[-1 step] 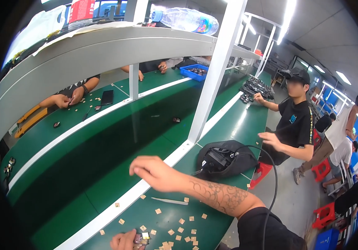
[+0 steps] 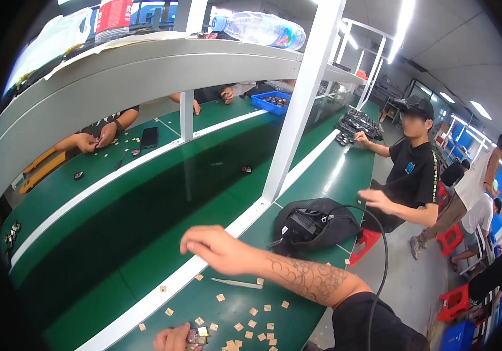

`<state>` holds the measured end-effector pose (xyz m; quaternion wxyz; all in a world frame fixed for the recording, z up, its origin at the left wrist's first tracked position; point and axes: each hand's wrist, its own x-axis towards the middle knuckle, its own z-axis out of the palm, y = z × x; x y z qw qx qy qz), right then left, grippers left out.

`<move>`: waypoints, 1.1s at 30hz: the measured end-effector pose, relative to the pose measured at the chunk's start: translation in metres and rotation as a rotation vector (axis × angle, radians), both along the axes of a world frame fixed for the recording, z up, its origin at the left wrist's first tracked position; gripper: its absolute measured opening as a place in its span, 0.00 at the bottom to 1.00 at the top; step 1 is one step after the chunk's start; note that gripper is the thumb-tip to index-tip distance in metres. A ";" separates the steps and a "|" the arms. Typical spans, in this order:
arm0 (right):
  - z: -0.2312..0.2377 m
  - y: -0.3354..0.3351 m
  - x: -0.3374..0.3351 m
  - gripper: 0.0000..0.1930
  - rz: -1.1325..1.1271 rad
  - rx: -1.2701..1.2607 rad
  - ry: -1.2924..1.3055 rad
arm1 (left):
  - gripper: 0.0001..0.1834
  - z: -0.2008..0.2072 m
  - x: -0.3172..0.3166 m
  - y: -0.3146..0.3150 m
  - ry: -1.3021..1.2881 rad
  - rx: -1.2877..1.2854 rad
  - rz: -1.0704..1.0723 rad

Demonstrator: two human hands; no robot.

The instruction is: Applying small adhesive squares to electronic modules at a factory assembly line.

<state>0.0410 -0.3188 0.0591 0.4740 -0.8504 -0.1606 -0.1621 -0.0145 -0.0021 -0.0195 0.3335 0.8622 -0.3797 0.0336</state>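
At the lower edge, my left hand (image 2: 171,339) is closed on a small dark electronic part (image 2: 196,337) with a shiny, pale square on its top. Most of that part's far end is hidden by my fingers and the picture's edge. My right hand (image 2: 217,250) hovers over the white rail (image 2: 227,236), its fingers loosely bent and nothing visible in it. Just under my right forearm lie pale tweezers (image 2: 237,283) on the green bench. Several small tan square pieces (image 2: 238,327) are scattered between the tweezers and my left hand.
Beyond my right forearm sits an open black bag (image 2: 318,225) with a black cable (image 2: 386,251) looping past it. A white post (image 2: 298,105) rises from the rail. A co-worker (image 2: 415,164) sits at the right, near a heap of black parts (image 2: 359,124). Across stands a blue tray (image 2: 270,103).
My right hand has shifted very slightly downward. My left hand still holds the small electronic part, whose shiny top catches the light differently.
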 end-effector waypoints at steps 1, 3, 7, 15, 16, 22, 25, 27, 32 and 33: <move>-0.003 0.003 -0.007 0.10 0.053 0.067 0.094 | 0.25 -0.001 0.000 -0.002 0.002 -0.006 -0.004; -0.015 0.009 -0.013 0.12 0.120 0.135 0.127 | 0.22 -0.002 0.000 -0.004 -0.063 -0.048 0.017; -0.033 0.018 -0.020 0.11 0.232 0.242 0.435 | 0.23 -0.009 0.005 -0.003 -0.060 0.000 -0.009; -0.046 0.031 -0.031 0.09 0.200 0.059 0.197 | 0.23 0.002 0.003 -0.006 -0.088 -0.016 -0.008; -0.049 0.030 -0.031 0.09 0.209 0.050 0.182 | 0.23 0.004 0.003 -0.007 -0.087 -0.019 -0.014; -0.042 0.039 -0.030 0.06 0.286 0.001 0.222 | 0.23 0.020 -0.001 -0.003 -0.131 0.010 -0.037; -0.030 0.051 -0.030 0.06 0.334 -0.138 0.111 | 0.36 0.026 0.001 0.010 0.037 0.099 -0.062; -0.008 0.045 -0.052 0.07 0.267 -0.371 0.205 | 0.38 0.023 0.007 0.005 0.036 0.044 -0.151; 0.006 0.057 -0.078 0.07 0.282 -0.533 0.399 | 0.35 0.011 0.001 0.002 0.081 0.030 -0.126; 0.005 0.065 -0.078 0.06 0.284 -0.581 0.368 | 0.36 0.014 -0.002 0.008 0.084 0.044 -0.107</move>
